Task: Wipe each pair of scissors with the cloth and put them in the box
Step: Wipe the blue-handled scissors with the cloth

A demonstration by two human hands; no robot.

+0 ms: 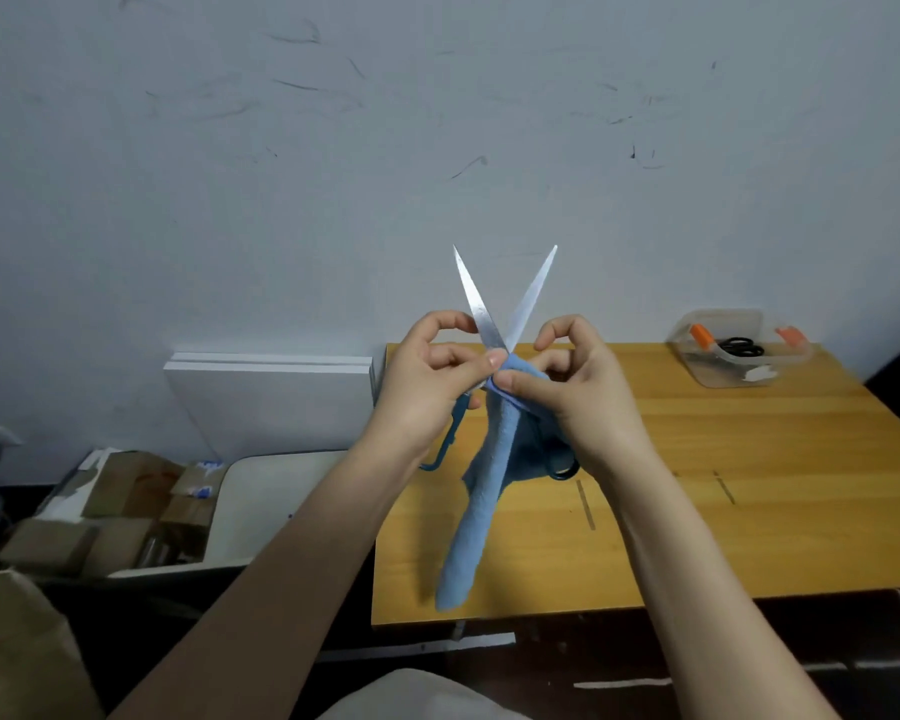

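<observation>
scissors (481, 309): plain steel blades, long narrow tapers, matte grey, spread in a V with tips at 12 o'clock. They cross just above the thumbs. Handles are blue plastic; one loop shows below the left palm at 7 o'clock, and a darker loop shows under the right wrist at 5 o'clock. The pair is held in the air above the table's near-left part.

cloth (481, 506): pale blue, nappy terry texture, bunched at the pivot, with the rest hanging in a long soft roll toward 6 o'clock. It hides the pivot and most of the handles.

left hand (427, 387): fingers curled round the scissors at the pivot, thumb pressed on the front, index fingertip touching the left blade.

right hand (583, 392): thumb and fingers pinch the cloth against the pivot area. The index is curled in a hook above and holds nothing that I can see.

table (749, 491): yellow-brown wood, smooth, visible grain, a few dark pencil-like marks.

box (726, 377): clear plastic, rounded corners, on the table's far-right corner at 2 o'clock from the hands, well apart from them. Inside is a black-handled pair (742, 348) and orange parts (702, 336); I can't tell what those belong to.

Off the table at 9 o'clock, flat white boards (271, 402) lean on the scuffed wall (333, 148). At 8 o'clock there are brown cardboard cartons (126, 501) beside a white tub (266, 506).
</observation>
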